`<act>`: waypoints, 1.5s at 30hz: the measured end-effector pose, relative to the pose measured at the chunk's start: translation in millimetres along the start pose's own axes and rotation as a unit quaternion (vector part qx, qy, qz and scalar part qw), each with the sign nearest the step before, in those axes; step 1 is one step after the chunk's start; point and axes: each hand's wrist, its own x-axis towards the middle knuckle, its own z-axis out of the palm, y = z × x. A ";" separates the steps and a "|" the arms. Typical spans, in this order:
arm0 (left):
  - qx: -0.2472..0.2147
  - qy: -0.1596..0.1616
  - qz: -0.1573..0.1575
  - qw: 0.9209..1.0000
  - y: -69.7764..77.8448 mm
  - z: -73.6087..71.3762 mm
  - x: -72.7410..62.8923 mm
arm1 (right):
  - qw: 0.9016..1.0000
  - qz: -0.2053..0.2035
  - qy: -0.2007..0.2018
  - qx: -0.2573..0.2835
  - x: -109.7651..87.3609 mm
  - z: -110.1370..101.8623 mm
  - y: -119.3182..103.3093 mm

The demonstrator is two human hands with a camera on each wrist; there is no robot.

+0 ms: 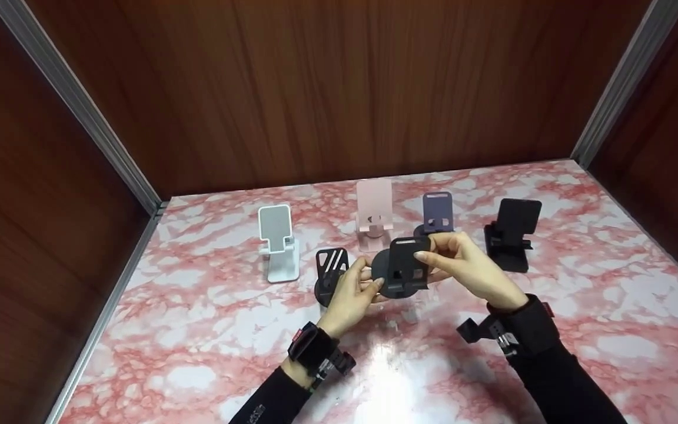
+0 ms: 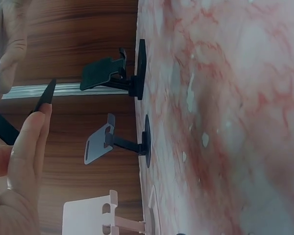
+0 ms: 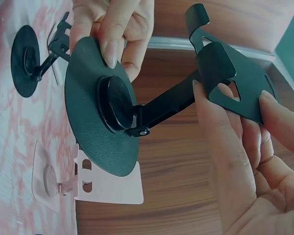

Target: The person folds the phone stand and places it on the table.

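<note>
Above table (image 1: 192, 353), held black stand (image 1: 406, 257), facing nearward, long axis upward

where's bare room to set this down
Bare table: left of the white stand, right of the rightmost black stand, and between the sleeves. Crowded: around left hand and right hand, by the slotted stand, pink stand and purple stand.

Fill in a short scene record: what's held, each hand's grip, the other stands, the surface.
Held: black folding stand, raised off the tabletop
Left hand: pinches the rim of the round base
Right hand: grips the upper plate
Other stands, picture left to right: white stand; slotted black stand; pink stand; purple stand; rightmost black stand
Surface: red-and-white marbled tabletop
</note>
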 end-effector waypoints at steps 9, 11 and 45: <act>0.065 0.000 0.038 0.997 7.9 -2.8 -2.0 | 1.000 0.015 -0.013 0.019 -0.5 -1.2 4.8; 0.078 0.000 0.045 0.996 9.3 -3.3 -1.2 | 1.000 0.017 -0.012 0.019 -0.5 -1.7 5.3; 0.384 0.047 0.271 0.882 7.6 -7.4 3.8 | 0.972 0.073 -0.135 0.177 1.5 -16.0 32.7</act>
